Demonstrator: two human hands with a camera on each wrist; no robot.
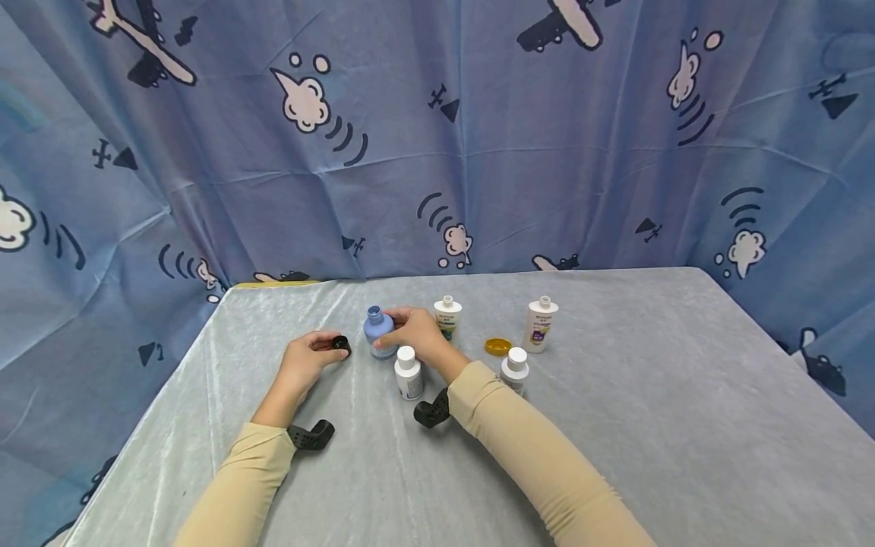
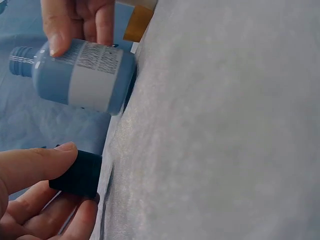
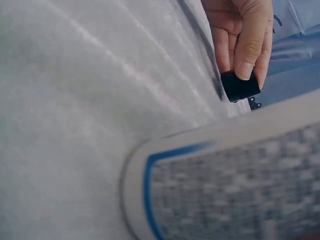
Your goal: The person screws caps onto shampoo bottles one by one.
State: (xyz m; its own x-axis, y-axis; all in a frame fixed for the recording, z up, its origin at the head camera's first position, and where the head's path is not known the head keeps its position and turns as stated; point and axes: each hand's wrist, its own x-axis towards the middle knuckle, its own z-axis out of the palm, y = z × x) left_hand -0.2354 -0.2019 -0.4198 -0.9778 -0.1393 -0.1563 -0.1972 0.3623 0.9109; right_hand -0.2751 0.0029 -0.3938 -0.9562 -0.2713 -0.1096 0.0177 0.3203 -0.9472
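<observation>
A blue bottle (image 1: 378,328) with a bare threaded neck stands on the cloth-covered table. My right hand (image 1: 418,332) grips it from the right side, thumb in front. To its left, my left hand (image 1: 309,360) pinches a black cap (image 1: 341,346) between thumb and fingers, apart from the bottle. The left wrist view shows the black cap (image 2: 77,173) close to the table surface and the printed label on the blue bottle (image 2: 85,75). A white bottle with a white cap (image 1: 408,374) stands just in front of my right hand and fills much of the right wrist view.
Behind my right hand stands an uncapped white bottle (image 1: 447,316). Farther right are another uncapped white bottle (image 1: 540,325), an amber cap (image 1: 497,346) lying on the table, and a white-capped bottle (image 1: 516,369) partly behind my right sleeve. A patterned blue curtain (image 1: 437,137) hangs behind the table.
</observation>
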